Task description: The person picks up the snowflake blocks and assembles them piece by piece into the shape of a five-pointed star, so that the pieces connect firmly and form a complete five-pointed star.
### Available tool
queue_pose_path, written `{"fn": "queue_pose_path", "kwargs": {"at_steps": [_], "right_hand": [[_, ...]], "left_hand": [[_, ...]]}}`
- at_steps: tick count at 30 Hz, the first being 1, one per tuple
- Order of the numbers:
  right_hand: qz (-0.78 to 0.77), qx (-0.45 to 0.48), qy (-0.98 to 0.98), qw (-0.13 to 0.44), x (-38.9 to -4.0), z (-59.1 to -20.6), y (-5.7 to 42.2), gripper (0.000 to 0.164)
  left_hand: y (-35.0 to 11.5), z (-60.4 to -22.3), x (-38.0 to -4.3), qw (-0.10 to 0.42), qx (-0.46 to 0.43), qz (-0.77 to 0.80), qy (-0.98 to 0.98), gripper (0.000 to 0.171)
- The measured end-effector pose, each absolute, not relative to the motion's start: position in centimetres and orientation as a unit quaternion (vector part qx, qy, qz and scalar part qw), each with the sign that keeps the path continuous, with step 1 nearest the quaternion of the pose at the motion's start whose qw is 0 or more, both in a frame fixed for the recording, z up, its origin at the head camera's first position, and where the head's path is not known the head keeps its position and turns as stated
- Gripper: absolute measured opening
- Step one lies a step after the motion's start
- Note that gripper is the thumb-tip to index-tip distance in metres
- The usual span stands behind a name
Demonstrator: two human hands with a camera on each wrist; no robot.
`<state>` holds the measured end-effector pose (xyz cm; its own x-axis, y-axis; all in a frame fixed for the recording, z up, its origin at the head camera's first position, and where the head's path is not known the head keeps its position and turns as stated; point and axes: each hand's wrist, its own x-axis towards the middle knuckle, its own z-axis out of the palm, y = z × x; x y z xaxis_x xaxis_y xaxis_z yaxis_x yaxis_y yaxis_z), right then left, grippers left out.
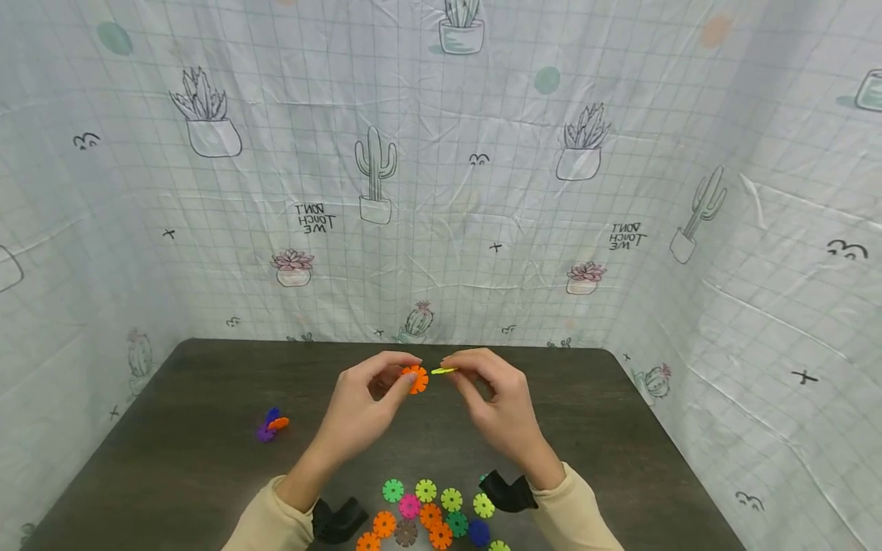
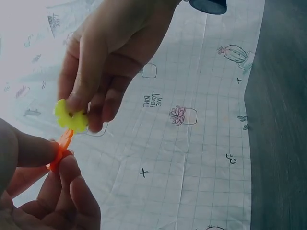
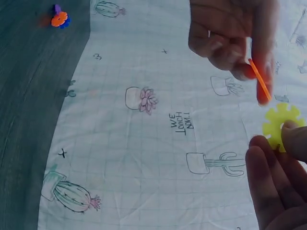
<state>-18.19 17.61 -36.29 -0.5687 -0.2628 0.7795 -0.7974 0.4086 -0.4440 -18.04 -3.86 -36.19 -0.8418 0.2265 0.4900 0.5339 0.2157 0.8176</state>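
Above the table, my left hand (image 1: 365,402) pinches an orange notched disc (image 1: 416,379) between thumb and fingers. My right hand (image 1: 498,398) pinches a yellow notched disc (image 1: 443,371), which appears edge-on in the head view. A small gap parts the two discs there. In the right wrist view the yellow disc (image 3: 280,125) shows its flat face with a centre hole, while the orange disc (image 3: 260,79) is seen edge-on. The left wrist view has the yellow disc (image 2: 70,116) just above the orange disc (image 2: 61,148); whether they touch there I cannot tell.
Several loose notched discs in green, yellow, orange, pink, brown and blue, among them a pink disc (image 1: 409,506), lie near the front of the dark table (image 1: 207,474). A joined cluster of purple, blue and orange discs (image 1: 267,433) sits at the left. Patterned cloth (image 1: 441,191) surrounds the table.
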Motion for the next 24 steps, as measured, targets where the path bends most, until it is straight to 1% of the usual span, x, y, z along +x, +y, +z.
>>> {"fn": "queue_pose_path", "kwargs": {"at_steps": [7,15,24], "right_hand": [[0.386,0.356,-0.785,0.329,-17.9,-36.2,17.6,0.025],[0.377,0.366,-0.783,0.333,-17.7,-36.3,18.0,0.026],[0.365,0.365,-0.773,0.369,-17.4,-36.8,17.7,0.026]], "left_hand": [[-3.2,-36.0,-17.8,0.131,-0.252,-0.569,-0.772,0.016],[-2.9,-35.9,-17.6,0.107,-0.234,-0.587,-0.768,0.011],[-2.7,-35.8,-17.3,0.098,-0.232,-0.591,-0.766,0.009]]}}
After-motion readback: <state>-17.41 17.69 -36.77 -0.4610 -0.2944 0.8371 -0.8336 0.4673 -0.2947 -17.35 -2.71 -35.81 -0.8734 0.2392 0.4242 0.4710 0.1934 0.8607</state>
